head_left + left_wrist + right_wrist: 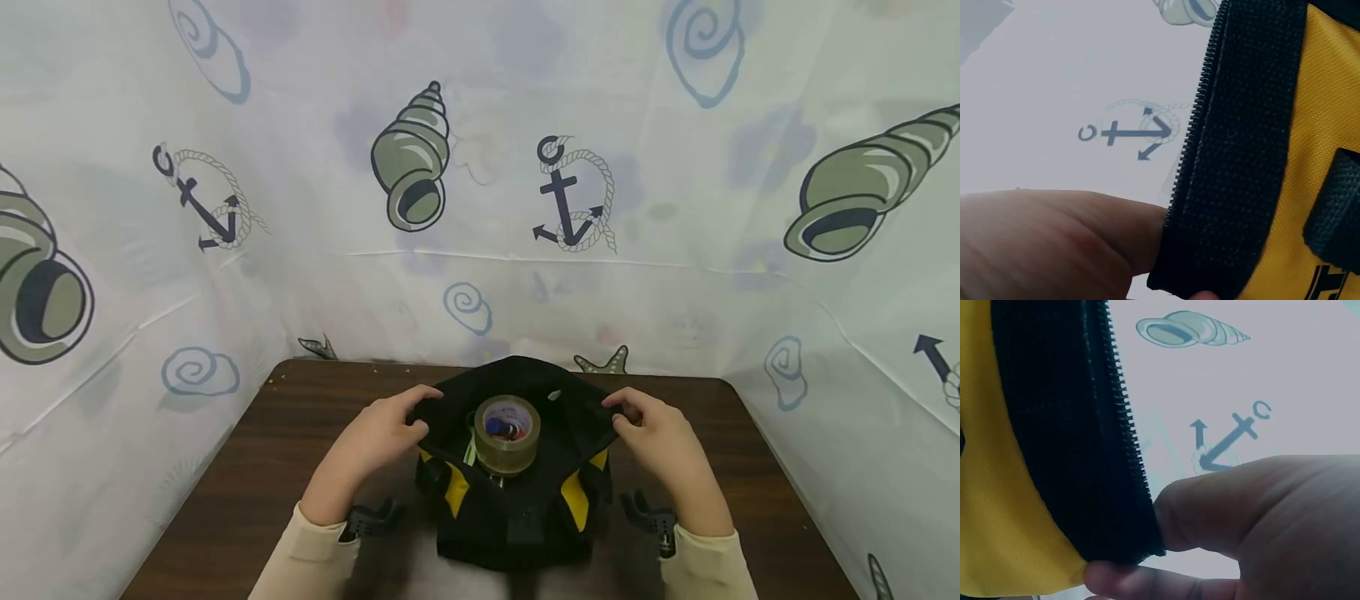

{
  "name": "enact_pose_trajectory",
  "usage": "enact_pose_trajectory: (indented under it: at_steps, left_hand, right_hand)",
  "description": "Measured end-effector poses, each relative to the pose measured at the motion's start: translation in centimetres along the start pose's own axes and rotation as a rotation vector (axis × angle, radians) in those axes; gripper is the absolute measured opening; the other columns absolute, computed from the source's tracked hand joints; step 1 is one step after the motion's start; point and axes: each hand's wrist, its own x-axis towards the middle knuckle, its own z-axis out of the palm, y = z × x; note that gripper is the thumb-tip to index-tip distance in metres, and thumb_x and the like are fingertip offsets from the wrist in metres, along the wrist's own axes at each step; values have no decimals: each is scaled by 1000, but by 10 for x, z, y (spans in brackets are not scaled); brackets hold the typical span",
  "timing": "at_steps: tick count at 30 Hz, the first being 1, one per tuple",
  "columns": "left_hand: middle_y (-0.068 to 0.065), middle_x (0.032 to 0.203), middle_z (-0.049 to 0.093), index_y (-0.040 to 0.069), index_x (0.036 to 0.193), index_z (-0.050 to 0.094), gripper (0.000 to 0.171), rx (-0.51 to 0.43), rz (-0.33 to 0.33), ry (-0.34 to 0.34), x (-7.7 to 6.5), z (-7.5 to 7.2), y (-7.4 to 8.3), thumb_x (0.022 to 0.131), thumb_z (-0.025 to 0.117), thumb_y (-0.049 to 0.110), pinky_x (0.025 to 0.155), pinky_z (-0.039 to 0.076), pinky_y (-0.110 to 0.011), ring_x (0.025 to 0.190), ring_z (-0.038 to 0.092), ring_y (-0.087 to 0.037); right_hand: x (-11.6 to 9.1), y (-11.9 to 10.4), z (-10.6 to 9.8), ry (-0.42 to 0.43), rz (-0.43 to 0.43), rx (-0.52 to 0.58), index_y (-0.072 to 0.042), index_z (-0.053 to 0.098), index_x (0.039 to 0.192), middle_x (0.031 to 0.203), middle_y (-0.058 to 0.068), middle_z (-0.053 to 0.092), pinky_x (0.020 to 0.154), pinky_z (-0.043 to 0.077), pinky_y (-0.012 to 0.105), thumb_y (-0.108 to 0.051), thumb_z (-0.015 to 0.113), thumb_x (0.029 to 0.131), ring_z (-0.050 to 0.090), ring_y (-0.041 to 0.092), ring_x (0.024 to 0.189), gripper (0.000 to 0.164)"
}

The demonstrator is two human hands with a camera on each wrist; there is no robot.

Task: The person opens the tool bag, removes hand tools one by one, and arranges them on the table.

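Cream sleeves (311, 554) up close, and a black-and-yellow bag (513, 533) is held wide by both hands!

Its left rim is grasped by the left hand (378, 437), the corner of the zipped edge (1192, 128) pinched between thumb and fingers (420, 393). Across the mouth, the right end of the rim is gripped by the right hand (660, 437), thumb and fingers set on either side of the fabric. Dark brackets (371, 517) are worn at both wrists.

And inside that gaping mouth, a roll of tape (507, 454) is framed, right in the middle! Something blue (498, 427) is seen through its core, too small to be named, and a pale green item (470, 450) is half hidden just left of the roll. Bag and contents are carried by a dark wood-grain surface (240, 467), backed by white cloth (510, 308) printed with shells and anchors.
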Motion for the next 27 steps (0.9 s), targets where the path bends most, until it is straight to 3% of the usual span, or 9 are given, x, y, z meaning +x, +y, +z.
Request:
enact_pose_trajectory:
  at_steps: [2, 3, 6, 9, 12, 14, 16, 20, 27]
  left_hand:
    - [1, 57, 38, 39, 158, 54, 55, -2, -4, -8, 0, -3, -3, 107, 60, 18, 47, 28, -29, 46, 26, -14]
    - [1, 63, 48, 40, 157, 55, 56, -5, -5, -5, -1, -4, -3, 106, 61, 18, 47, 28, -29, 46, 26, -14]
    - [-10, 99, 73, 39, 156, 58, 58, -8, 3, -3, -2, -8, -4, 103, 64, 15, 48, 28, -29, 47, 27, -14]
    - [-21, 144, 67, 37, 155, 59, 61, -12, 15, -6, -3, -10, -4, 100, 67, 13, 49, 29, -29, 49, 29, -14]
    - [-23, 150, 64, 38, 156, 58, 62, -8, 15, -17, -2, -11, -6, 100, 68, 13, 50, 32, -29, 50, 32, -14]
    - [-22, 143, 67, 38, 156, 58, 61, 0, 14, -12, -2, -12, -7, 101, 68, 13, 50, 32, -30, 50, 33, -14]
    - [-17, 121, 72, 39, 155, 59, 61, 11, 12, -4, 0, -12, -9, 101, 67, 13, 51, 32, -30, 50, 34, -14]
    - [-6, 80, 51, 39, 156, 58, 61, 26, 17, -1, 2, -13, -10, 101, 66, 14, 52, 31, -30, 51, 35, -14]
    - [0, 72, 45, 39, 158, 55, 59, 18, 18, 7, 2, -9, -8, 105, 66, 17, 51, 31, -29, 50, 34, -14]
  right_hand:
    - [1, 2, -1, 10, 2, -1, -22, 72, 136, 101, 7, 69, 58, 42, 34, -18, 60, 109, 52, 20, 64, 30]
    - [1, 3, -2, 15, 3, -2, -23, 71, 137, 108, 10, 72, 59, 43, 35, -18, 60, 109, 53, 21, 66, 30]
    - [3, 6, -2, 27, 3, -9, -24, 72, 139, 126, 17, 73, 60, 46, 36, -16, 60, 110, 60, 24, 73, 32]
    - [4, 8, -3, 40, -18, -21, -22, 72, 139, 134, 22, 67, 63, 48, 36, -13, 61, 110, 69, 33, 90, 33]
    - [3, 10, -2, 51, -41, -16, -18, 74, 136, 133, 24, 63, 68, 51, 36, -7, 62, 107, 71, 41, 111, 33]
    - [3, 10, -2, 55, -44, 2, -16, 75, 134, 132, 24, 62, 68, 53, 36, -4, 62, 106, 71, 44, 114, 33]
    - [3, 9, -2, 63, -41, 12, -16, 75, 132, 132, 24, 63, 68, 53, 36, -3, 62, 105, 72, 45, 115, 33]
    - [3, 9, -3, 71, -39, 11, -17, 76, 130, 131, 22, 65, 71, 53, 35, -3, 61, 105, 72, 46, 119, 32]
    - [1, 7, -4, 60, -55, 1, -16, 76, 130, 128, 20, 66, 75, 57, 39, -4, 63, 104, 72, 43, 115, 31]
